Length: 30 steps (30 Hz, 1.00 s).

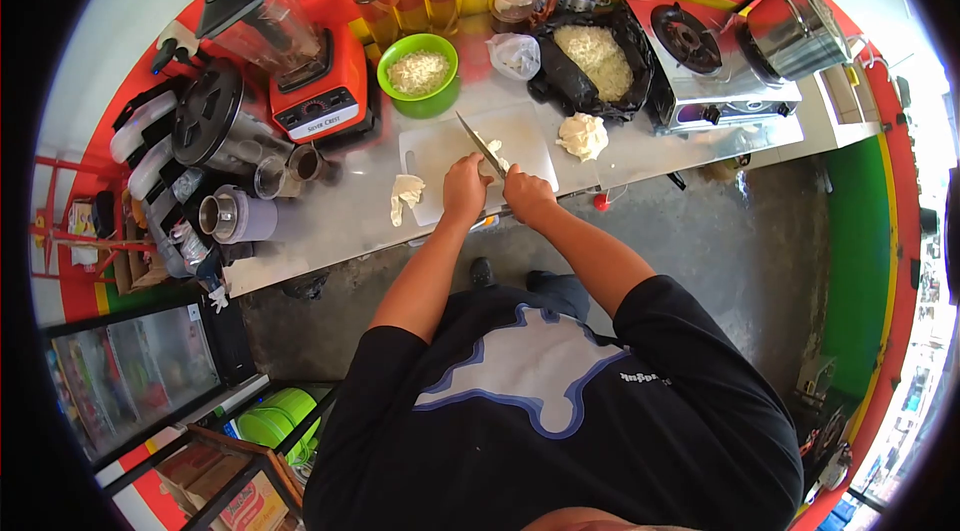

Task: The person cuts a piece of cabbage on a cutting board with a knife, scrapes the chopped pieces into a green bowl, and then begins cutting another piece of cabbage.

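Note:
A white cutting board (430, 146) lies on the steel counter in front of me. My right hand (527, 193) is closed round the handle of a knife (477, 139), whose blade points up and to the left over the board. Beside it, my left hand (466, 187) is closed at the board's near part, against pale food pieces (492, 146) by the blade; what its fingers hold is too small to tell. A pale, flat piece (406, 197) rests at the board's left edge. Right of the board sits a larger pale lump (582, 136).
Behind the board stand a green bowl (420, 81) of shredded food and a black bag (560, 76) of similar shreds. A red blender (320, 96) and jars are on the left, a gas stove (725, 81) with a steel pot (795, 26) on the right.

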Tool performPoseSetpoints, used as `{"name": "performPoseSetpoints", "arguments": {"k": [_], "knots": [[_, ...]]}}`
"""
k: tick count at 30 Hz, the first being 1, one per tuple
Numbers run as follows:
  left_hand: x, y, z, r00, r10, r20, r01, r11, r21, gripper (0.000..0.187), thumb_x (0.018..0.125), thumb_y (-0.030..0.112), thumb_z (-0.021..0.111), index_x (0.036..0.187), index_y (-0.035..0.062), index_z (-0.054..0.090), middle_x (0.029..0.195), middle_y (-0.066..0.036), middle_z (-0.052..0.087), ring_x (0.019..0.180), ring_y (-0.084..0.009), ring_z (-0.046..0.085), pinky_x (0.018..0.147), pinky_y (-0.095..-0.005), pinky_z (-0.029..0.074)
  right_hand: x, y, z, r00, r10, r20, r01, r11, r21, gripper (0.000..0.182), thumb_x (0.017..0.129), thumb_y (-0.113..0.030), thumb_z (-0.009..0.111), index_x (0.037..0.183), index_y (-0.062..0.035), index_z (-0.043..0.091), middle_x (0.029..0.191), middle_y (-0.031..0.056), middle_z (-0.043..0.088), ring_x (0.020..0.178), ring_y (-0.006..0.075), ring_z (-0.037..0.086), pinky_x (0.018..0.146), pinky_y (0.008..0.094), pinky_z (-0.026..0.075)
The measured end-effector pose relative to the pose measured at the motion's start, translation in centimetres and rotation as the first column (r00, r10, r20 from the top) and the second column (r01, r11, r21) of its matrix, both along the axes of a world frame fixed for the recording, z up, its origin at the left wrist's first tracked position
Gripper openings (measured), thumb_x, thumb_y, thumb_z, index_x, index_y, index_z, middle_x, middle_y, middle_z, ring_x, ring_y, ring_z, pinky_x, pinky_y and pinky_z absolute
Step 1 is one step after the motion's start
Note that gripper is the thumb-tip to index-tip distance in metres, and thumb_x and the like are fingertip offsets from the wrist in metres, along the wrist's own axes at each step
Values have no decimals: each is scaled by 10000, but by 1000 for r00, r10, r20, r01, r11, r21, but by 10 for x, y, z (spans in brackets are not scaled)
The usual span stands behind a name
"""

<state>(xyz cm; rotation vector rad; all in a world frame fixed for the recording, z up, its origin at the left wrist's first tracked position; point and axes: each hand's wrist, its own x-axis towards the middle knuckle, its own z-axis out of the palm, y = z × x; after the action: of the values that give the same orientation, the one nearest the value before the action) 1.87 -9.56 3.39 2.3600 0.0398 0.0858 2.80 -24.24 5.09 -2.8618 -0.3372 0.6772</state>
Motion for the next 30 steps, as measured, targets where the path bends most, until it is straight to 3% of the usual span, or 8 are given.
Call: {"name": "performPoseSetpoints", "arguments": {"k": [5, 8, 14, 19, 22, 25, 28, 30], "knots": [[-6, 5, 2, 997, 65, -31, -68, 991, -115, 448, 730, 13, 795, 1151, -1, 644, 1007, -191, 689, 957, -373, 669, 818, -458, 537, 4, -1, 6, 998, 51, 29, -51, 999, 12, 231, 946, -158, 544, 1091, 21, 524, 994, 255, 718, 972, 386, 719, 839, 475, 572], [-15, 17, -15, 992, 62, 111, -48, 991, -127, 475, 732, 15, 793, 1180, -1, 634, 1079, -197, 667, 964, -365, 662, 836, -443, 538, -5, -5, 21, 993, 115, 40, -115, 993, 5, 266, 944, -196, 535, 1083, 30, 552, 1021, 292, 699, 982, 423, 706, 867, 499, 560], [-21, 23, -2, 997, -73, -7, 72, 991, -109, 443, 747, 38, 785, 1167, -6, 652, 1169, -184, 638, 1001, -376, 651, 877, -445, 531, -27, -4, 28, 1000, 16, 13, -17, 999, 51, 298, 948, -226, 531, 1071, 44, 556, 1031, 313, 687, 977, 468, 693, 879, 528, 548], [-15, 16, -4, 999, -28, -30, 30, 998, 50, 355, 756, 90, 784, 1092, 30, 685, 1101, -184, 670, 1019, -382, 651, 883, -466, 532, -42, -1, 30, 999, 47, 20, -46, 999, -22, 241, 936, -151, 549, 1094, 31, 552, 1052, 269, 707, 992, 420, 711, 855, 478, 577], [-11, 10, 0, 992, 37, -121, -33, 999, 36, 330, 767, 101, 775, 1081, 47, 687, 1043, -193, 690, 1025, -388, 654, 878, -477, 533, -48, -1, 32, 1000, 10, 13, -10, 1000, -3, 247, 941, -156, 543, 1073, 53, 549, 1027, 313, 690, 988, 456, 697, 867, 504, 565], [-9, 6, -2, 991, 61, -118, -57, 998, 31, 316, 779, 111, 764, 1082, 63, 691, 976, -198, 710, 964, -399, 676, 836, -488, 546, -52, 2, 33, 1000, 15, -15, -16, 999, -41, 219, 935, -135, 566, 1086, 22, 544, 1051, 265, 711, 998, 397, 717, 848, 464, 583], [-4, 6, -6, 991, 75, -107, -73, 997, 23, 309, 781, 108, 759, 1080, 69, 693, 938, -195, 718, 920, -403, 689, 810, -487, 553, -54, 0, 26, 1000, 20, -16, -20, 1000, 5, 217, 949, -151, 533, 1057, 38, 530, 998, 300, 701, 965, 440, 710, 830, 494, 580], [-8, 4, -8, 991, 77, -106, -77, 997, 11, 306, 779, 101, 756, 1077, 71, 693, 919, -194, 720, 901, -405, 693, 799, -486, 556, -54, 4, 24, 999, -2, -42, 0, 999, -33, 200, 947, -133, 545, 1070, 24, 525, 992, 269, 715, 952, 409, 722, 819, 472, 588]]}}
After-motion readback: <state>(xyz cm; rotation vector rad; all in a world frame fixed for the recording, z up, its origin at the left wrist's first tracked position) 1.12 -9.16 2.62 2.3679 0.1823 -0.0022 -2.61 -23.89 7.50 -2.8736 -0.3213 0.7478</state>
